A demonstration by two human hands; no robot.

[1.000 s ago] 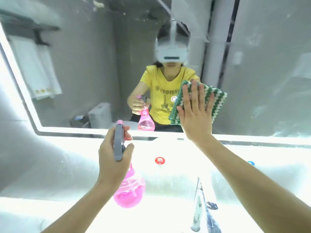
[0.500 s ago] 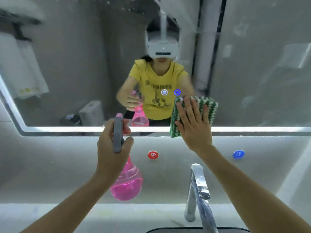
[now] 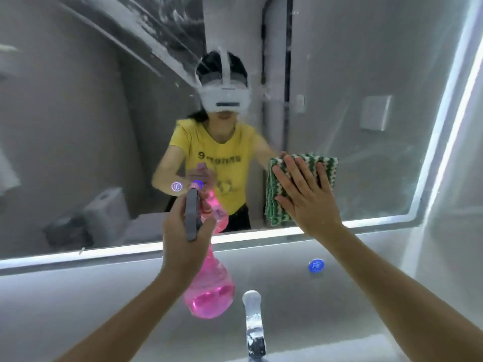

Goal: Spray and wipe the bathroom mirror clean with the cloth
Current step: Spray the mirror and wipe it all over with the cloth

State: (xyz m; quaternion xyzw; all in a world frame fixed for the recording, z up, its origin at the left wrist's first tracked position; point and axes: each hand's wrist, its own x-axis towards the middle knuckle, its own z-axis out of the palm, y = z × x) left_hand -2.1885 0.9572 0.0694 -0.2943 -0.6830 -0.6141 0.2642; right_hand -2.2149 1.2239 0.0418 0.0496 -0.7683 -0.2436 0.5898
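Right hand (image 3: 304, 194) at 3 o'clock, fingers straight, presses green-white cloth (image 3: 303, 176) flat on mirror (image 3: 104, 126). Left hand (image 3: 183, 241) at centre grips pink spray bottle (image 3: 209, 291), grey trigger head up. Chrome tap (image 3: 253, 325) at 6 o'clock, blue button (image 3: 316, 265) at 4 o'clock.

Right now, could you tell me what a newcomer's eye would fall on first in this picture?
Probably the pink spray bottle, gripped at centre by the left hand and aimed at the mirror. Next, the green-and-white cloth, pressed flat against the glass near its lower edge by the right hand. Streaks smear the mirror's upper part.
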